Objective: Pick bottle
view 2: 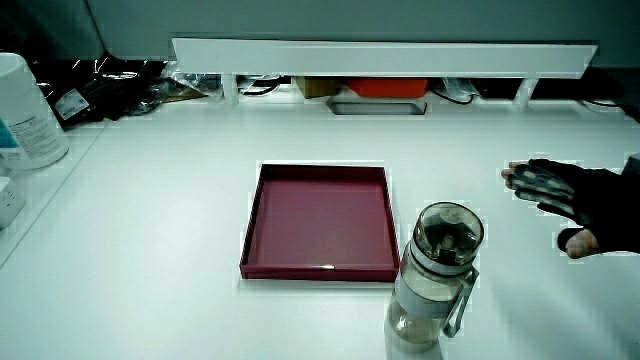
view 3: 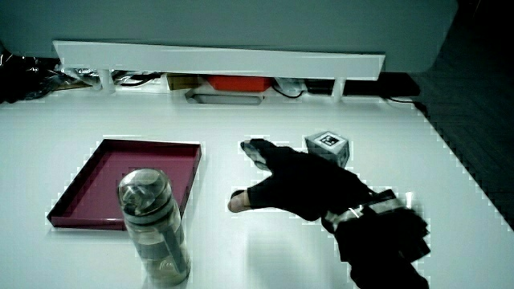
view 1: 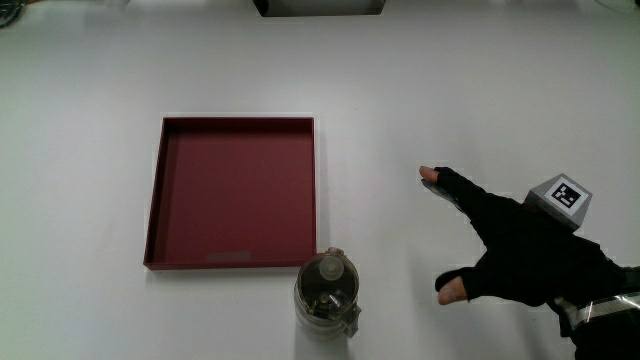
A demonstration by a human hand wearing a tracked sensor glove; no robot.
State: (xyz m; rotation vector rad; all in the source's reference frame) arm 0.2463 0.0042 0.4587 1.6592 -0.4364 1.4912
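Bottle (view 1: 327, 295) is what we find first: a clear one with a dark-rimmed lid and a grey carry loop, standing upright on the white table (view 1: 480, 90) just at the near corner of the red tray (view 1: 232, 190), nearer to the person than the tray itself. In the main view we look straight down on its lid, so its body is mostly hidden under the cap and its base is cut off at the picture's edge; both side views show its whole height, though we cannot make out what lies inside it. We see the hand (view 1: 515, 245) beside the bottle, apart from it, low over bare table with fingers spread and thumb held out, holding nothing. The patterned cube (view 1: 560, 198) sits on its back. In a side view (view 2: 580, 205) the hand is cut off past the knuckles and we see only fingertips and thumb. The forearm (view 3: 385, 237) shows in a side view but runs out of frame. At the table's edge farthest from the person stands the low white partition (view 2: 385, 55), and the clutter under it is too dim to name.
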